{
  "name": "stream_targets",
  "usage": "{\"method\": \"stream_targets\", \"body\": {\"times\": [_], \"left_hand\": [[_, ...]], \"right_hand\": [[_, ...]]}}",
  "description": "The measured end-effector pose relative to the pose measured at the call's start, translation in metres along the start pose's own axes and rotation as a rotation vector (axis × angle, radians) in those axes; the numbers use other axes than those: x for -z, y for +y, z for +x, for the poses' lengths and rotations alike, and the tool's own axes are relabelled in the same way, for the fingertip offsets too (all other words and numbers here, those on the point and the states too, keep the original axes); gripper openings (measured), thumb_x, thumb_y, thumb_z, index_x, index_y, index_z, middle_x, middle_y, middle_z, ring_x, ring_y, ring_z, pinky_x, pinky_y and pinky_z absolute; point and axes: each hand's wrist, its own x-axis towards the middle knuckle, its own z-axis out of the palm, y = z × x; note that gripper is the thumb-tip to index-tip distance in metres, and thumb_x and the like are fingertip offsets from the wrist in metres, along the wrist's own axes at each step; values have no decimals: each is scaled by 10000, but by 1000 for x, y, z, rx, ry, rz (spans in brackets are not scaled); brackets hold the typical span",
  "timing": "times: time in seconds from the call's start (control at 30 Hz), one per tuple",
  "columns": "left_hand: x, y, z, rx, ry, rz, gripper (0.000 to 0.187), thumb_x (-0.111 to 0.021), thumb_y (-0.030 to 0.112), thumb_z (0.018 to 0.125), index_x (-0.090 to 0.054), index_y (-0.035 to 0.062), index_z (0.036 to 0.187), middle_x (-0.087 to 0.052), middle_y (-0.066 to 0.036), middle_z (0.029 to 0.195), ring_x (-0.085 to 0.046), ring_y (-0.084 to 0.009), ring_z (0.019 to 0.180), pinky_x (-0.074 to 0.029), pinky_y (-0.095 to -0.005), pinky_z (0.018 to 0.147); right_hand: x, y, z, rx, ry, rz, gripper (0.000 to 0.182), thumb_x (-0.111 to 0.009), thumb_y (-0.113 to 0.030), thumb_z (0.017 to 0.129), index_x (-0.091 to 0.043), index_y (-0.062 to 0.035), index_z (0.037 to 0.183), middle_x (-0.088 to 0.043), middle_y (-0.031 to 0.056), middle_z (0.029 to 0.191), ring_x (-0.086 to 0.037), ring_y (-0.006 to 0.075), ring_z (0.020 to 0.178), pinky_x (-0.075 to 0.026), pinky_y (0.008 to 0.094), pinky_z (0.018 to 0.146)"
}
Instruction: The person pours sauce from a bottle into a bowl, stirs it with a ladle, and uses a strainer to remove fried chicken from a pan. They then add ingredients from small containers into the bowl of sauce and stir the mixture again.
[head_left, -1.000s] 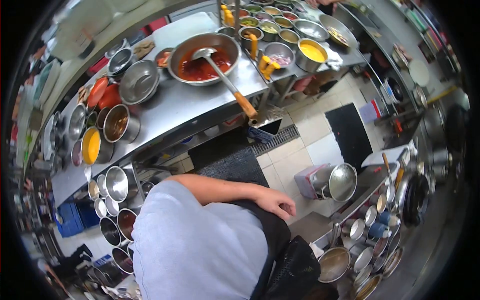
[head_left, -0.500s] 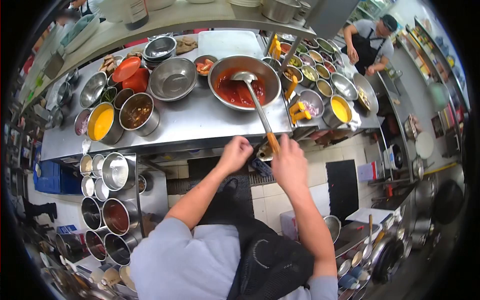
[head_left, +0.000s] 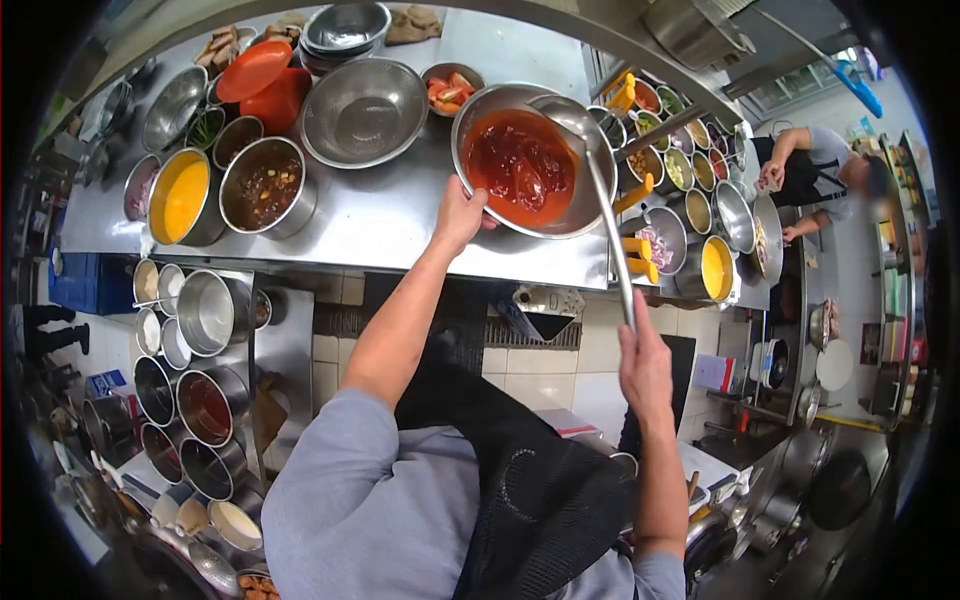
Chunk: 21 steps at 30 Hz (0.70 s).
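Note:
A steel mixing bowl [head_left: 568, 218] of thick red sauce [head_left: 515, 170] stands at the front edge of the steel counter. My left hand [head_left: 463, 218] grips its near-left rim, thumb over the edge. A long ladle [head_left: 613, 235] leans across the bowl's right side, its head up against the far-right inner wall. Closed around the lower end of its handle is my right hand [head_left: 646, 365], out beyond the counter edge. Just left of the bowl are a small bowl of cut tomatoes [head_left: 450, 92] and a steel perforated bowl [head_left: 365, 115].
Pots of yellow liquid [head_left: 183, 195] and brown broth [head_left: 262, 185] stand on the left. Several ingredient containers [head_left: 680, 170] fill the right side, beside yellow-handled tools [head_left: 638, 258]. A co-worker [head_left: 810, 165] stands at the far right. An overhead shelf [head_left: 560, 30] crosses above.
My left hand has reached forward and taken hold of the bowl's rim. My right hand has moved right and back with the ladle, whose head shifted to the bowl's far-right side. The view has shifted.

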Motion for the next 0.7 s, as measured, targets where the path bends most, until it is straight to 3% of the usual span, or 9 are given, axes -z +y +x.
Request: {"method": "stream_targets", "body": {"times": [0.07,0.13,0.33,0.47,0.63,0.7], "left_hand": [[-1,2,4,-43,15,37,206,-519,87,984,-414,-45,1103,-592,-148,909,-685,-210,610,-593,-295,500],[-2,1,6,-20,32,43,199,-523,86,979,-421,-47,1087,-599,-153,890,-681,-208,598,-588,-295,492],[-2,2,9,-49,48,140,200,-547,94,961,-438,-50,1047,-598,-148,875,-678,-216,585,-574,-298,476],[-4,2,9,-44,32,156,196,-546,99,963,-441,-50,1035,-596,-145,862,-675,-216,577,-570,-300,470],[-4,12,8,-23,43,200,195,-554,103,949,-481,-49,1046,-560,-120,881,-647,-197,605,-571,-295,494],[-3,6,11,-22,46,212,198,-556,109,949,-483,-49,1043,-560,-121,883,-645,-199,605,-570,-296,490]], "right_hand": [[4,20,-13,98,78,29,538,-553,-136,984,-414,-134,1504,-660,264,924,-656,447,832,-499,494,741],[13,36,-19,-97,-70,-1,532,-557,-129,982,-425,-134,1497,-667,259,954,-663,442,857,-505,482,753],[26,33,-28,-100,-137,-10,509,-562,-126,981,-452,-113,1478,-669,274,999,-664,442,881,-510,465,778],[34,38,-27,-289,-232,34,473,-557,-147,996,-475,-83,1457,-667,284,1054,-680,407,940,-512,413,835],[42,21,-30,-163,-122,108,470,-543,-138,1001,-471,-69,1460,-673,266,1054,-683,369,912,-507,376,853],[45,10,-31,-111,-78,90,479,-541,-131,1000,-465,-76,1469,-658,240,956,-652,315,809,-503,359,792]]}}
